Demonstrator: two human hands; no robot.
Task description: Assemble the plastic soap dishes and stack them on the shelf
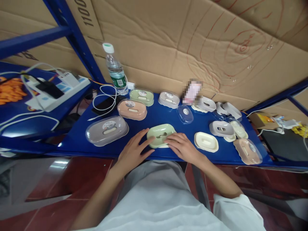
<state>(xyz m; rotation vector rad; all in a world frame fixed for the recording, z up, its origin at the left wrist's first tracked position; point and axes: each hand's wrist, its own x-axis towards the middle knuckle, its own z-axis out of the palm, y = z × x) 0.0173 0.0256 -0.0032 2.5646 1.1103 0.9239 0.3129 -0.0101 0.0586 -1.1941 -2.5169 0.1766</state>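
Green plastic oval soap dish (160,134) is placed on the blue tabletop (168,117), long axis left to right. It is touched by open, flat fingers of left hand (133,153) and right hand (183,147); nothing is gripped.

Your bare forearms reach forward and converge, your left hand (132,151) palm-down with fingers (141,136) spread and extended, your right hand (184,147) also palm-down, its fingers (171,138) bunched and pointing inward toward the left, both wrists held low.
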